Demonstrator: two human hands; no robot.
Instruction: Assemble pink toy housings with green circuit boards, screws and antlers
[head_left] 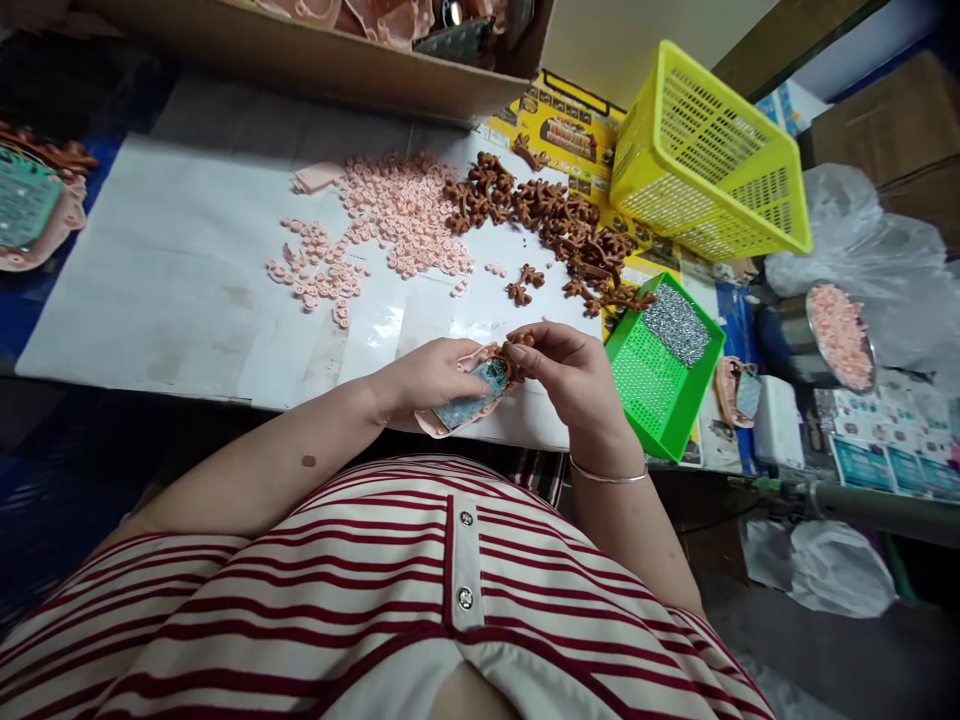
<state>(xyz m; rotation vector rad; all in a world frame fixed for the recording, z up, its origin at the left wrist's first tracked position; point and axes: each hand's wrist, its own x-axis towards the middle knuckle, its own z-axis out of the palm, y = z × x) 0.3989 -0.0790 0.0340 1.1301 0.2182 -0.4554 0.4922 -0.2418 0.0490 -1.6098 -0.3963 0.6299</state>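
Observation:
Just above the table's front edge, my left hand [439, 377] grips a pink plastic shell [442, 425] with a blue-green circuit board [474, 396] inside it. The thumb lies across the board. At the shell's far right end, my right hand [574, 375] pinches a brown antler-shaped plastic piece [520, 341] against the shell; the fingertips partly hide it. Beyond my hands lie a heap of small pink ring-like parts [405, 215] and a pile of brown antler-shaped pieces [559, 215].
A cardboard box [337, 75] of pink shells stands at the back. To the right are a yellow basket [712, 160], a green basket [645, 390] holding small metallic screws, and a tub of pink parts [840, 335]. Another shell with a board [30, 205] lies far left.

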